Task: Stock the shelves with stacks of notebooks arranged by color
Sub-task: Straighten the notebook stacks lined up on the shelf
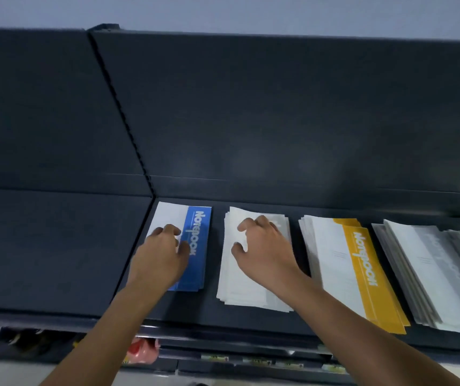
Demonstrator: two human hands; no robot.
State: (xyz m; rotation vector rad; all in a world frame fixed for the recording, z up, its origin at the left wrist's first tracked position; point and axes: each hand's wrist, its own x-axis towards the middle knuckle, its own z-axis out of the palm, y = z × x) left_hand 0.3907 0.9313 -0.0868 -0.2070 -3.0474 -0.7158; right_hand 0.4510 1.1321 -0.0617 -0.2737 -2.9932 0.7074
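Several stacks of notebooks lie side by side on a dark shelf (56, 246). My left hand (164, 252) rests with bent fingertips on the blue-striped stack (198, 246) at the left. My right hand (265, 246) rests on the white and grey stack (237, 285) beside it, fingers spread and bent, tips touching the top cover. Further right lie a yellow-striped stack (362, 274) and a fanned grey stack (432, 274). Neither hand lifts a notebook.
The shelf's dark back panel (251, 107) rises behind the stacks. The left shelf section holds nothing. Below the front edge are lower shelves with price labels (251, 360) and a red packet (142, 352).
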